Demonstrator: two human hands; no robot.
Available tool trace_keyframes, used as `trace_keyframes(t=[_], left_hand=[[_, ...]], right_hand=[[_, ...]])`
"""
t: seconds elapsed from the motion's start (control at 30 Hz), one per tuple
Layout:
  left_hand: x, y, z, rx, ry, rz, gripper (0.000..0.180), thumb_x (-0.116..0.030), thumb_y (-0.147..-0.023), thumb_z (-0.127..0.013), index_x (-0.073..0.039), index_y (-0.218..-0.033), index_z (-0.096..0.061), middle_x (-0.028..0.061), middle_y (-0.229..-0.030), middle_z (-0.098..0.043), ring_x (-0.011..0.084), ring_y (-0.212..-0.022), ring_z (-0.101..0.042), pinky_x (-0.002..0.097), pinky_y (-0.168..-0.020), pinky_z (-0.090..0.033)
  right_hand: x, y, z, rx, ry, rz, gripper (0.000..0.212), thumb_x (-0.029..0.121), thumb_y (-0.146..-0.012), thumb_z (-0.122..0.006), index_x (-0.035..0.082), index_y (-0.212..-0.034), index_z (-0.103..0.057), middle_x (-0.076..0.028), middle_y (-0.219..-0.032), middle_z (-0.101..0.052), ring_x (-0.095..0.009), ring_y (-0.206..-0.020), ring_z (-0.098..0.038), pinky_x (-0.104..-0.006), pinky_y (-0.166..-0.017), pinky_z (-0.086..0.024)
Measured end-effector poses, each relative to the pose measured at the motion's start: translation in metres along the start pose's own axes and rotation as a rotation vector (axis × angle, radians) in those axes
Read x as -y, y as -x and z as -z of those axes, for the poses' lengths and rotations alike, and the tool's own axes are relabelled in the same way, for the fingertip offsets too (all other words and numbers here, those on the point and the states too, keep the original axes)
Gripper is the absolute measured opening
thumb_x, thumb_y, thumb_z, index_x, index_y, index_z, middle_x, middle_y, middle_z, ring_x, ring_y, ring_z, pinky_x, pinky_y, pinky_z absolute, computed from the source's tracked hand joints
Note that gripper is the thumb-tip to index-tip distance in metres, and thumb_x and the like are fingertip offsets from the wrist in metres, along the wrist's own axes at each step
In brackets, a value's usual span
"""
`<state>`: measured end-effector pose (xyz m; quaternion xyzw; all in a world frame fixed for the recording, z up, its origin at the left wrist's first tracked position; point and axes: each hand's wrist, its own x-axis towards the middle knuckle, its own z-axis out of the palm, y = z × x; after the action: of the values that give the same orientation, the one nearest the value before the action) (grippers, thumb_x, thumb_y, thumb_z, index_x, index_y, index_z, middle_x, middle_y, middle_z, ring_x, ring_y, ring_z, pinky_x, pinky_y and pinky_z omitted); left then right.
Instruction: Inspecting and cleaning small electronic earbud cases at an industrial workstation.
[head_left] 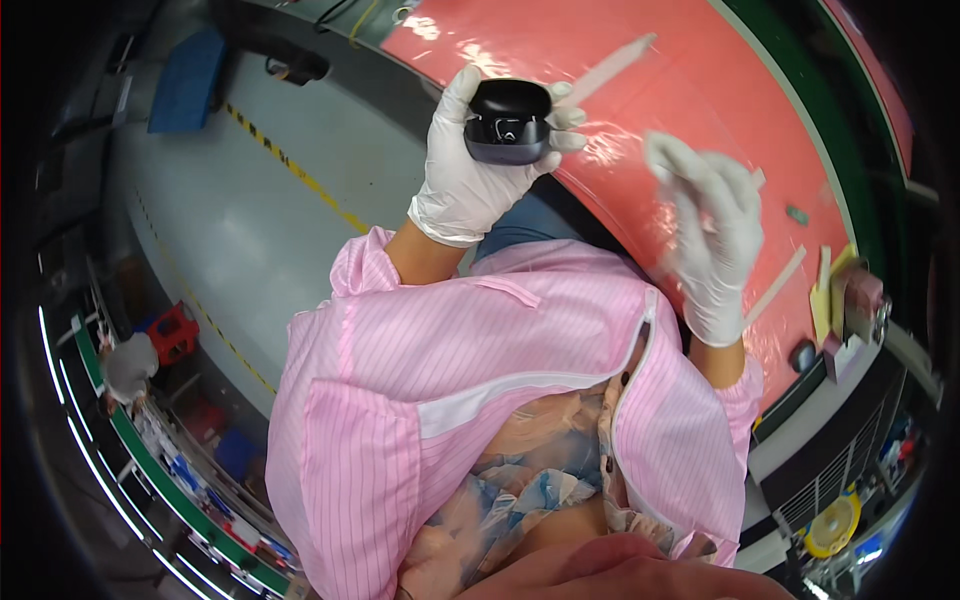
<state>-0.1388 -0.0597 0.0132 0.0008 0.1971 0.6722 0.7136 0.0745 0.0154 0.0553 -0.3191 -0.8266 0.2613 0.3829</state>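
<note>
My left hand, in a white glove, holds a glossy black earbud charging case up near the table's edge. Its thumb is on the left side of the case and its fingers wrap round the right. The case has a rounded black upper part and a dark grey lower part. Over the red table mat, to the right of the case and apart from it, is my right hand, also gloved in white. Motion smears its bent fingers, so I cannot make out whether anything is between them.
A red mat covers the table, with pale strips stuck on it. A small green piece, a dark rounded object and yellow pads lie on the right. The grey floor at left carries yellow-black tape; a red stool stands beyond.
</note>
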Motion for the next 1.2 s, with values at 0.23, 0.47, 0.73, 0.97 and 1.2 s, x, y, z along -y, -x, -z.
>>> trace_keyframes(t=[0.23, 0.47, 0.73, 0.97, 1.2], left_hand=[[0.048, -0.006, -0.028, 0.134, 0.176, 0.278, 0.060, -0.049, -0.092, -0.046, 0.007, -0.114, -0.053, 0.0236, -0.111, -0.060, 0.0383, -0.104, -0.060, 0.0435, -0.088, -0.054], [0.066, -0.024, -0.048, 0.074, 0.204, 0.404, 0.074, -0.053, -0.092, -0.042, 0.013, -0.123, -0.046, 0.0338, -0.125, -0.049, 0.0463, -0.119, -0.048, 0.0459, -0.089, -0.053], [0.078, -0.021, -0.049, 0.078, 0.059, 0.341, 0.072, -0.058, -0.091, -0.037, 0.007, -0.108, -0.061, 0.0203, -0.106, -0.064, 0.0277, -0.093, -0.063, 0.0367, -0.082, -0.052], [0.085, -0.024, -0.053, -0.040, -0.156, 0.186, 0.072, -0.062, -0.090, -0.036, 0.003, -0.112, -0.059, 0.0189, -0.106, -0.063, 0.0292, -0.101, -0.061, 0.0404, -0.082, -0.054], [0.086, -0.026, -0.050, 0.190, -0.653, -0.100, 0.077, -0.066, -0.089, -0.033, 0.003, -0.115, -0.056, 0.0194, -0.115, -0.060, 0.0283, -0.097, -0.064, 0.0304, -0.075, -0.055]], right_hand=[[0.003, 0.001, 0.013, 0.075, 0.288, 0.331, 0.033, -0.001, -0.068, -0.069, 0.015, -0.097, -0.071, -0.006, -0.082, -0.058, -0.022, -0.067, -0.057, -0.0308, -0.058, -0.048], [-0.023, 0.037, 0.037, -0.211, -0.156, -0.112, 0.023, -0.010, -0.085, -0.058, 0.002, -0.103, -0.064, -0.008, -0.100, -0.057, -0.013, -0.082, -0.061, -0.0236, -0.067, -0.050], [-0.010, 0.032, 0.031, -0.008, 0.105, 0.183, 0.033, -0.008, -0.059, -0.068, 0.009, -0.088, -0.065, -0.001, -0.083, -0.061, -0.021, -0.072, -0.058, -0.0309, -0.062, -0.045], [-0.019, 0.035, 0.036, -0.043, 0.115, 0.079, 0.027, -0.008, -0.071, -0.066, 0.006, -0.094, -0.066, -0.002, -0.085, -0.061, -0.014, -0.071, -0.056, -0.0258, -0.062, -0.044], [-0.016, 0.043, 0.039, -0.311, -0.274, -0.350, 0.023, -0.008, -0.076, -0.064, 0.006, -0.095, -0.067, -0.004, -0.081, -0.058, -0.018, -0.071, -0.060, -0.0285, -0.062, -0.049]])
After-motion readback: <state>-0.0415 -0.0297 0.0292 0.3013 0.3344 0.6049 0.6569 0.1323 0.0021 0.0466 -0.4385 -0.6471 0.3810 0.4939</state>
